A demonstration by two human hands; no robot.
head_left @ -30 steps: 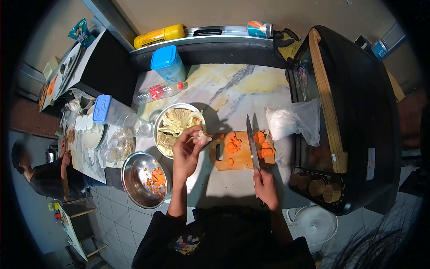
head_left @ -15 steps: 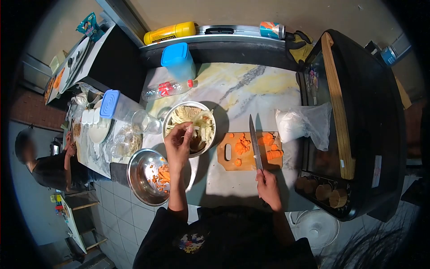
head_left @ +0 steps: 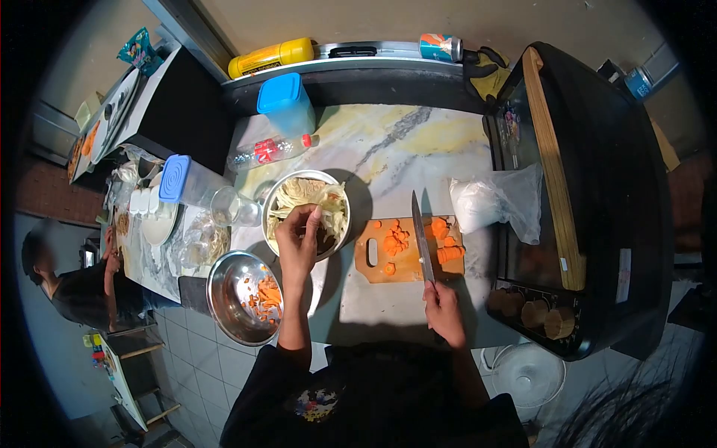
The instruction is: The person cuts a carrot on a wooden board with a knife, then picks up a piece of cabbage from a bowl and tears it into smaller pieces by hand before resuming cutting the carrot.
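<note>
My left hand is over the near side of a white bowl of cut cabbage leaves. Its thumb and fingertips are pinched together; whatever they may hold is too small to make out. My right hand grips the handle of a long kitchen knife, blade pointing away from me above an orange cutting board. Carrot pieces lie left of the blade, and more carrot lies to its right. Left of my forearm, a steel bowl holds small carrot bits.
A plastic bag of white stuff rests beside the black oven at right. Behind the bowls are a bottle, a blue-lidded container and a clear cup. Another person stands at far left.
My view has shifted slightly, so the scene sits a little further left. My left hand stays over the cabbage bowl; a pale strip seen at its fingertips earlier no longer shows. The knife stays in my right hand.
</note>
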